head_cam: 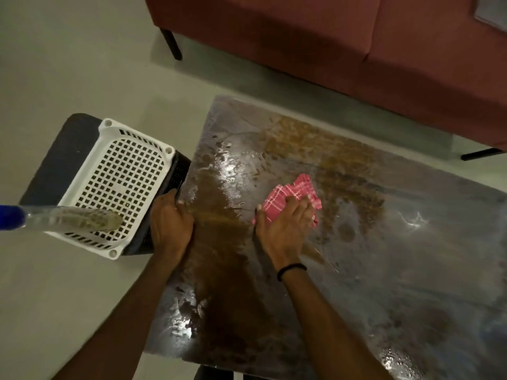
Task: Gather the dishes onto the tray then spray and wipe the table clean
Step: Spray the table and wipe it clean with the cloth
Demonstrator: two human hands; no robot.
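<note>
A dark glossy table [397, 270] fills the right of the view, wet with droplets and brownish smears. My right hand [285, 229] presses flat on a red-and-white checked cloth [295, 192] near the table's left part. My left hand [171, 223] grips the table's left edge, fingers curled over it. A white perforated tray [120, 182] sits on a dark stool [63, 160] to the left of the table; no dishes show in it. A clear spray bottle with a blue part [68, 218] lies across the view at the far left, blurred and close to the camera.
A red sofa [356, 50] with black legs stands beyond the table's far edge. Pale floor [68, 64] lies to the left and behind the stool. A black band circles my right wrist [290, 270].
</note>
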